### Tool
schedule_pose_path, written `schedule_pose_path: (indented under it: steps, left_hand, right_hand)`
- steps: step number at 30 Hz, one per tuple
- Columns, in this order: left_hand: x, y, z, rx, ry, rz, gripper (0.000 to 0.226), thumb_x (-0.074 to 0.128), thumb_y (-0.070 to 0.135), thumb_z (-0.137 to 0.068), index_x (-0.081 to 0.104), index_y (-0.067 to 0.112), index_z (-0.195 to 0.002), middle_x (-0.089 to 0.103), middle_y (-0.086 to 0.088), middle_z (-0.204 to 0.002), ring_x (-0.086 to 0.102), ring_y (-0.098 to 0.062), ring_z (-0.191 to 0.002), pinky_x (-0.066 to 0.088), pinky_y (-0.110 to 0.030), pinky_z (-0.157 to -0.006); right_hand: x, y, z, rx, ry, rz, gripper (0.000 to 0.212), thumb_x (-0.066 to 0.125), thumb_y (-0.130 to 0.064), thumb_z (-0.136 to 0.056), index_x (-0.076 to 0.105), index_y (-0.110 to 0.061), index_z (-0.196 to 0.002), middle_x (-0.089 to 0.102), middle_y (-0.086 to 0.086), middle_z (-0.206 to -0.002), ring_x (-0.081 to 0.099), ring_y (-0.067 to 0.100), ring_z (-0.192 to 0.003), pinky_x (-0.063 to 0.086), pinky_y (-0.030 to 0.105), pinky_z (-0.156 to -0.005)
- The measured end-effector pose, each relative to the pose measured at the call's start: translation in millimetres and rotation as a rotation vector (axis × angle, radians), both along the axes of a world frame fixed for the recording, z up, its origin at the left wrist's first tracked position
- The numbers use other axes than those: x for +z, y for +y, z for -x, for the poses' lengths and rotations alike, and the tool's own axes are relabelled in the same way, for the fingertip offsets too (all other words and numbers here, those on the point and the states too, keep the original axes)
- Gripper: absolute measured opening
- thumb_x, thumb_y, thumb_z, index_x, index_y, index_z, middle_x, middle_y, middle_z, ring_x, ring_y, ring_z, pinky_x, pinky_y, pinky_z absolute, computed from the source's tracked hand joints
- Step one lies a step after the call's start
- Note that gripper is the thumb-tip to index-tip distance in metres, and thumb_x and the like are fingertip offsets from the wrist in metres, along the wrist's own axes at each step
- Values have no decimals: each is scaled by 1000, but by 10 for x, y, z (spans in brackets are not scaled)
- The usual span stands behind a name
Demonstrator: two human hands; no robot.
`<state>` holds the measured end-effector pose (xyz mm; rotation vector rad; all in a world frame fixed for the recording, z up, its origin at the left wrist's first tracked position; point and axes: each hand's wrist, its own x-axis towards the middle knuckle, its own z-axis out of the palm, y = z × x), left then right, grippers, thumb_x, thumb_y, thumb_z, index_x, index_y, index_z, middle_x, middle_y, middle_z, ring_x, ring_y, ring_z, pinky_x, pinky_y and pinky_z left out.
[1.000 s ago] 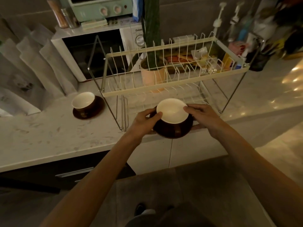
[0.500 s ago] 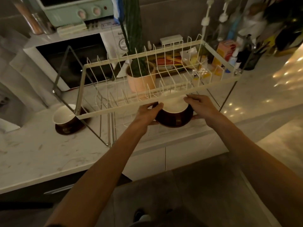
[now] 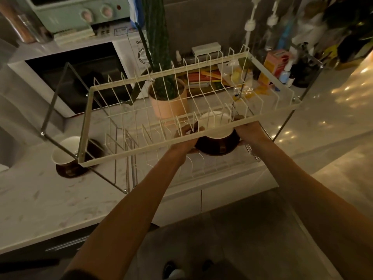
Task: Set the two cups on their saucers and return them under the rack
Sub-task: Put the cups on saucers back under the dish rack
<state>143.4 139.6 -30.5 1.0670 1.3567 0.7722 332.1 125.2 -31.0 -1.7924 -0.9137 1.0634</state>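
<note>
- Cup [image 3: 214, 126], white inside and dark brown outside, sits on its dark saucer [image 3: 217, 148]; the pair is held just under the near right part of the rack's [image 3: 203, 73] upper tier, above the near edge of the counter [image 3: 50, 201].
- The left hand [image 3: 184, 138] grips the left side of the cup and saucer and the right hand [image 3: 250, 132] the right side; the fingers curl in against the pair, though the rack's front rail hides most of them.
- The set looks like glazed ceramic: stiff, breakable, likely slick, and the cup is loose on the saucer, so it probably wants to be held level, with support under the saucer rim on both sides.
- The second cup [image 3: 65, 150] stands on its own saucer [image 3: 70, 170] on the counter at the near left corner of the rack, partly under the frame.
- The front rail and the wire dividers hang low over the cup's rim; that looks the likeliest thing to knock.
- A potted cactus [image 3: 167, 102] stands just beyond, and the microwave [image 3: 80, 75] far left.
</note>
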Motion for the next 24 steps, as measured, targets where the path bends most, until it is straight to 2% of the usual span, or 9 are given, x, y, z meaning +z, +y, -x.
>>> schedule_pose_path:
  steps: [4, 10, 15, 18, 20, 21, 22, 23, 24]
  left_hand:
    - [-49, 48, 15, -12, -22, -18, 32, 69, 28, -86, 67, 19, -116, 72, -5, -106, 71, -19, -89, 62, -33, -63]
    - [-57, 46, 26, -40, -2, -27, 34, 69, 33, -85, 65, 23, -118, 71, -2, -106, 69, -13, -88, 62, -37, -73]
    - [30, 11, 33, -115, 70, -32, 39, 64, 43, -86, 62, 26, -122, 68, 2, -114, 64, -6, -91, 61, -35, -76]
    - [129, -22, 68, -148, 158, -49, 39, 60, 48, -88, 62, 27, -121, 65, 4, -112, 60, -8, -91, 59, -35, -77]
    - [203, -59, 107, -183, 194, -49, 29, 58, 46, -89, 62, 27, -112, 62, 6, -104, 58, -10, -89, 57, -35, -77]
    - [237, -82, 134, -205, 200, -56, 18, 58, 44, -91, 61, 31, -101, 60, 8, -96, 56, -9, -84, 55, -35, -78]
    - [269, -114, 165, -223, 195, -72, 8, 57, 43, -92, 58, 34, -91, 57, 11, -88, 54, -8, -80, 52, -36, -78]
    - [305, -155, 195, -238, 193, -92, 9, 56, 41, -93, 55, 35, -86, 53, 14, -85, 54, -8, -82, 49, -35, -79]
    - [322, -195, 229, -266, 237, -124, 8, 54, 39, -94, 57, 33, -90, 53, 16, -88, 55, -9, -89, 46, -31, -82]
  right_hand:
    - [-22, 31, 4, 2, -40, -15, 20, 60, -32, -92, 71, -21, -105, 70, 4, -110, 63, 23, -108, 55, 53, -92]
    - [-25, 14, 35, 27, -148, -7, 28, 57, -44, -91, 69, -28, -111, 69, 5, -116, 64, 26, -109, 53, 53, -94]
    - [56, -64, 133, 64, -301, -54, 37, 52, -39, -98, 64, -16, -123, 66, 15, -124, 60, 33, -116, 49, 48, -99]
    - [72, -135, 185, 69, -399, -52, 40, 48, -37, -100, 60, -4, -120, 65, 22, -119, 60, 39, -112, 49, 47, -92]
    - [96, -177, 228, 68, -459, -47, 41, 47, -35, -101, 60, 2, -112, 66, 25, -112, 61, 41, -106, 48, 45, -86]
    - [113, -195, 252, 65, -488, -54, 41, 47, -34, -101, 59, 4, -110, 66, 26, -109, 62, 42, -104, 48, 45, -84]
    - [135, -216, 277, 67, -525, -68, 41, 48, -33, -101, 58, 4, -113, 65, 27, -110, 62, 43, -105, 49, 45, -83]
    - [152, -238, 303, 77, -573, -87, 42, 48, -33, -101, 56, 3, -119, 64, 27, -114, 61, 43, -107, 49, 46, -85]
    - [177, -265, 336, 90, -632, -98, 45, 48, -34, -100, 53, 1, -127, 63, 26, -119, 60, 44, -111, 49, 47, -87]
